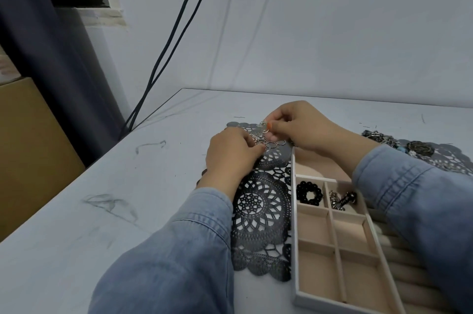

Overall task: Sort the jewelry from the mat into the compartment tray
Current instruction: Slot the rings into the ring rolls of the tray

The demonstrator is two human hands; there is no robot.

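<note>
A black lace mat [261,208] lies on the white table. At its far end sits a cluster of silver rings [270,143]. My left hand [230,155] curls its fingers onto the rings' left side. My right hand [302,126] pinches a small silver piece [263,125] just above the cluster. The beige compartment tray [294,224] lies right of the mat. One of its compartments holds a black bead bracelet [309,192], the one beside it a few metal and dark pieces [341,200].
More jewelry [399,143] lies on a second black lace mat [445,157] at the far right. Two black cables [174,37] run down the wall behind the table. A cardboard box [28,144] stands left of the table edge.
</note>
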